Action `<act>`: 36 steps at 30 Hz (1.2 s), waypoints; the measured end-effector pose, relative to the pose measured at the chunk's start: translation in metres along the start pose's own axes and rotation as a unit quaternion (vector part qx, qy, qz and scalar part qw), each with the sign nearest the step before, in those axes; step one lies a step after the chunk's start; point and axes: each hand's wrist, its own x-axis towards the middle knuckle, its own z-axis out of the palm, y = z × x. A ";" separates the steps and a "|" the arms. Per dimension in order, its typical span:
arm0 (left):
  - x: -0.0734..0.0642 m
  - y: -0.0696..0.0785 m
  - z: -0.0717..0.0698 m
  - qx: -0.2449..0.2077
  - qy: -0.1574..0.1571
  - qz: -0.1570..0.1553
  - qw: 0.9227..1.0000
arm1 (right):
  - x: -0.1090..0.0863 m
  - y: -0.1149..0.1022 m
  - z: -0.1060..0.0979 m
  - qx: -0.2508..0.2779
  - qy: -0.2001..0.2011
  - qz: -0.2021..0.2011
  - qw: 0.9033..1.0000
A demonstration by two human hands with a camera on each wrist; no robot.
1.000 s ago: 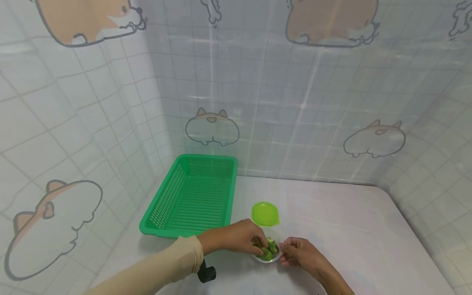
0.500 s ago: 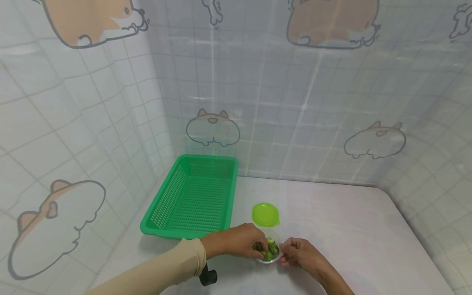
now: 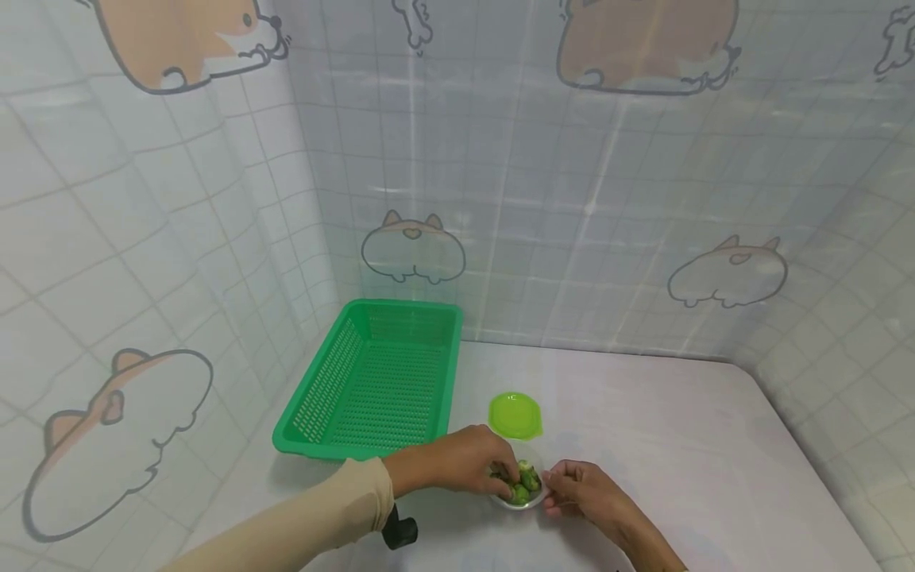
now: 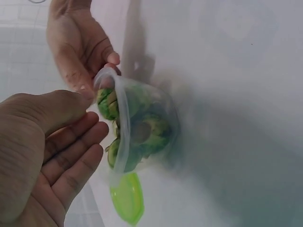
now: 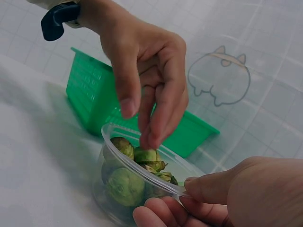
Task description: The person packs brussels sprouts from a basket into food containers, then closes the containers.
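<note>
A clear round plastic tub (image 5: 105,201) holding several Brussels sprouts (image 5: 124,186) stands on the white table. My left hand (image 3: 468,461) reaches over its left side, fingers pointing down. In the right wrist view the left fingertips (image 5: 150,141) are right at the top sprouts, with a gap between thumb and fingers and nothing held there. My right hand (image 3: 589,499) pinches the tub's rim on the right between thumb and fingers. The left hand partly hides the sprouts (image 3: 529,477) in the head view.
A bright green lid (image 3: 515,415) lies just behind the tub. Further left stands a green slatted basket (image 3: 448,397) with nothing in it. A black wrist device (image 3: 399,532) hangs under the left wrist. Patterned sheets (image 3: 572,302) wall the table's back and sides.
The left hand shifted slightly right and down, then back left and up, staying over the tub. Sprouts under its fingers have turned a little. The right hand keeps its grip on the rim.
</note>
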 end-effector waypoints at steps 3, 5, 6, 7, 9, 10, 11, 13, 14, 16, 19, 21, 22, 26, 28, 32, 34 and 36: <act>-0.004 -0.002 -0.006 -0.014 0.021 0.011 1.000 | 0.000 0.000 0.000 -0.002 0.000 -0.002 1.000; -0.006 -0.005 -0.010 -0.026 0.036 0.019 0.999 | 0.000 0.000 0.000 -0.004 0.000 -0.004 1.000; -0.008 -0.007 -0.012 -0.034 0.044 0.021 0.998 | 0.000 -0.001 0.000 -0.005 0.001 -0.004 1.000; -0.009 -0.009 -0.015 -0.048 0.052 0.019 0.997 | 0.001 -0.001 -0.001 -0.006 0.002 -0.005 1.000; -0.014 -0.013 -0.022 -0.079 0.065 0.006 0.995 | 0.001 -0.001 -0.001 -0.008 0.003 -0.004 1.000; -0.016 -0.015 -0.025 -0.090 0.072 0.000 0.993 | 0.001 -0.001 -0.001 -0.008 0.004 -0.003 1.000; -0.018 -0.015 -0.030 -0.103 0.079 -0.008 0.992 | 0.001 -0.001 -0.001 -0.008 0.005 -0.002 1.000; -0.024 -0.018 -0.037 -0.122 0.092 -0.025 0.988 | 0.001 -0.001 -0.001 -0.009 0.006 -0.002 1.000; -0.028 -0.019 -0.041 -0.129 0.097 -0.031 0.986 | 0.001 -0.001 -0.001 -0.008 0.007 -0.001 1.000; -0.034 -0.023 -0.048 -0.133 0.109 -0.039 0.984 | 0.001 -0.001 -0.001 -0.009 0.006 -0.001 1.000; -0.045 -0.028 -0.057 -0.138 0.120 -0.056 0.982 | 0.001 -0.001 -0.002 -0.009 0.005 0.000 1.000; -0.052 -0.033 -0.061 -0.134 0.126 -0.065 0.981 | 0.001 -0.001 -0.002 -0.008 0.004 0.001 1.000; -0.056 -0.035 -0.063 -0.134 0.128 -0.066 0.980 | 0.001 -0.001 -0.002 -0.008 0.003 0.002 1.000; -0.071 -0.048 -0.066 -0.139 0.137 -0.067 0.978 | 0.001 -0.002 -0.002 -0.005 0.001 0.002 1.000; -0.078 -0.053 -0.067 -0.144 0.139 -0.064 0.978 | 0.001 -0.002 -0.001 -0.005 0.000 0.001 1.000; -0.090 -0.064 -0.068 -0.131 0.136 -0.071 0.979 | 0.001 -0.001 -0.001 -0.005 0.001 0.000 1.000; -0.095 -0.068 -0.068 -0.122 0.131 -0.084 0.980 | 0.001 -0.001 -0.001 -0.004 0.001 0.000 1.000; -0.099 -0.071 -0.068 -0.115 0.122 -0.102 0.981 | 0.001 -0.001 -0.001 -0.003 0.002 0.000 1.000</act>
